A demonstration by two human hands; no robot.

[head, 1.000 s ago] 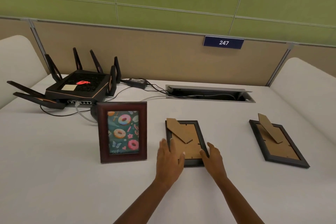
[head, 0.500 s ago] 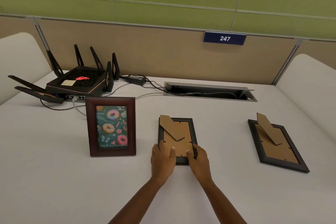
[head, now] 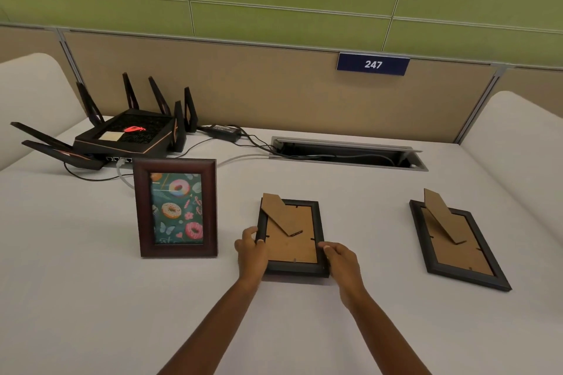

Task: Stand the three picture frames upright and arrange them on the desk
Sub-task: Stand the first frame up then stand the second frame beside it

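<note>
A dark red frame point(head: 176, 208) with a doughnut picture stands upright on the white desk point(head: 91, 298), left of centre. In the middle a black frame point(head: 291, 240) lies face down, its cardboard back and folded stand showing. My left hand point(head: 251, 256) grips its left edge and my right hand point(head: 342, 262) grips its lower right corner. The near edge looks slightly raised off the desk. A second black frame point(head: 457, 240) lies face down at the right, its stand sticking up; no hand touches it.
A black router point(head: 128, 138) with several antennas sits at the back left, with cables point(head: 243, 143) running to an open cable tray point(head: 350, 154) in the desk. A beige partition with a "247" sign point(head: 373, 64) closes the back.
Both hands moved from the middle frame's near end out to its two sides and closed on its edges. The head view shifted slightly.
</note>
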